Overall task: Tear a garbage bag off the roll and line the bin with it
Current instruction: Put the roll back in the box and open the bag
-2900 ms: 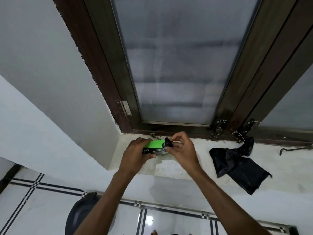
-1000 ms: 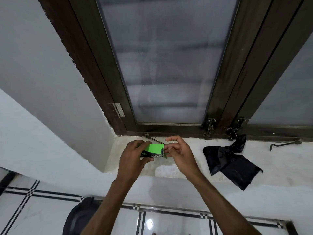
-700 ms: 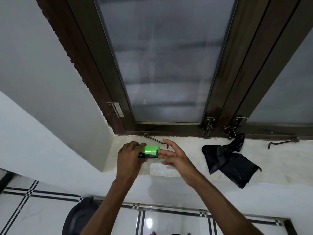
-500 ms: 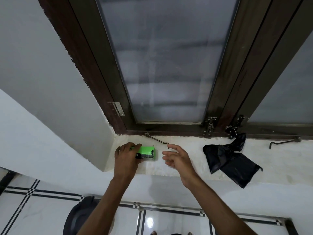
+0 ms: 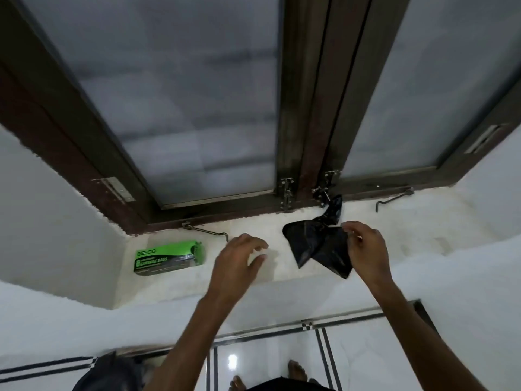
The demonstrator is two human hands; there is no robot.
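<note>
While it lies crumpled on the marble window sill [image 5: 394, 235], the black garbage bag [image 5: 315, 246] is pinched at its upper right edge by the right hand [image 5: 363, 249]. The film looks thin, light, limp and probably slippery; it is best taken at the open hem with both hands and shaken apart. Left of the bag, the left hand [image 5: 239, 258] hovers with relaxed fingers, grasping nothing. Further left of the bag sits the green bag box [image 5: 169, 258]. Below and far left of the bag, the dark bin [image 5: 110, 373] stands on the tiled floor.
</note>
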